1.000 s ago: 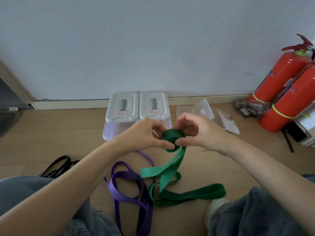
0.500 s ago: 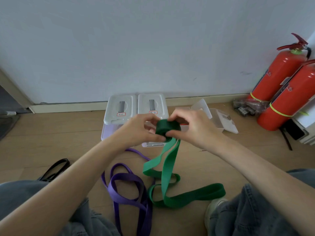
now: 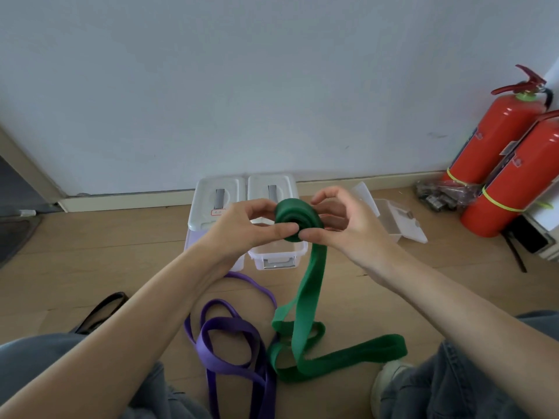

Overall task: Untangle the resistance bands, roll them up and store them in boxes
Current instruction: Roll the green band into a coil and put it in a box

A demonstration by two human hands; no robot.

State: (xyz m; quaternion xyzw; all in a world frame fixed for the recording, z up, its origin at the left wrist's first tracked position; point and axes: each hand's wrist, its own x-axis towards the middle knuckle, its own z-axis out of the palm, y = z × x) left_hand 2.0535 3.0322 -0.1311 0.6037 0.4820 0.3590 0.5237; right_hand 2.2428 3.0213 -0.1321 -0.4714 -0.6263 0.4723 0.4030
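— Fingers of both hands are curled round the rolled end of the green band, see? The left hand pinches the coil from its side with thumb and fingertips, and the right hand grips it from the other side, thumb underneath.

— Where's the rest of that band?

— It hangs down from the coil as a flat strip and lies in loose loops on the wooden floor, between the person's knees. The coil itself is held up in the air, in front of the boxes.

— And the others?

— The purple band lies in loops on the floor just left of the green one, touching it near the bottom. A black band pokes out beside the left knee.

— Boxes?

— Two closed white boxes stand side by side against the wall, and an open clear box sits to their right. Two red fire extinguishers lean in the corner.
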